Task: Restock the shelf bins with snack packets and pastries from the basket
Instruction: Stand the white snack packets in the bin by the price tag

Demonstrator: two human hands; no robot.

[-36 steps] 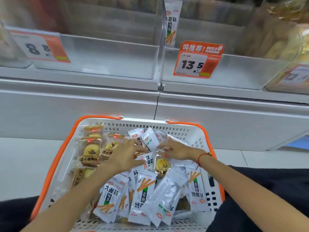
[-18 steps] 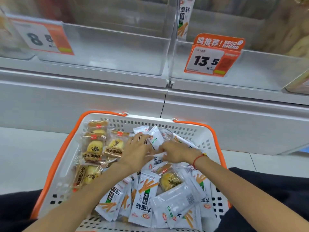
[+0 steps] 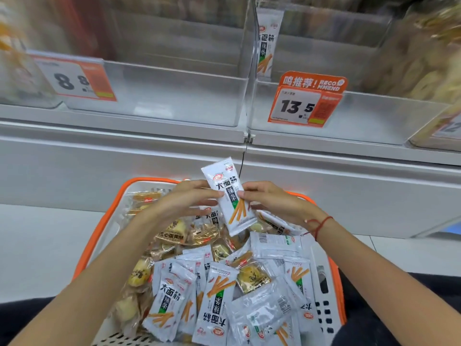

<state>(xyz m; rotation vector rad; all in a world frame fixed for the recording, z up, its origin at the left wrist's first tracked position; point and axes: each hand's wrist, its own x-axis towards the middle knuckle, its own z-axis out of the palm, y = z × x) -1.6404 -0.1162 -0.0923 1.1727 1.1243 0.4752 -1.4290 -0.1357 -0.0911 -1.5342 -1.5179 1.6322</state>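
Head view, and both hands are up over the basket [image 3: 104, 236] at mid-frame: left hand [image 3: 185, 199] and right hand [image 3: 268, 199] each pinch one edge of a white packet [image 3: 228, 198], fingers clamped on it, holding it upright and clear of the pile. Below, lower centre, the basket is heaped with more white packets and yellow pastries [image 3: 174, 231], so most of the load waits. Up top, the bin [image 3: 174, 96] at upper left behind the 8.8 tag looks bare, and the bin [image 3: 374, 116] at upper right shows one packet standing at its left wall. Early days, I'd say: restocking has barely begun.
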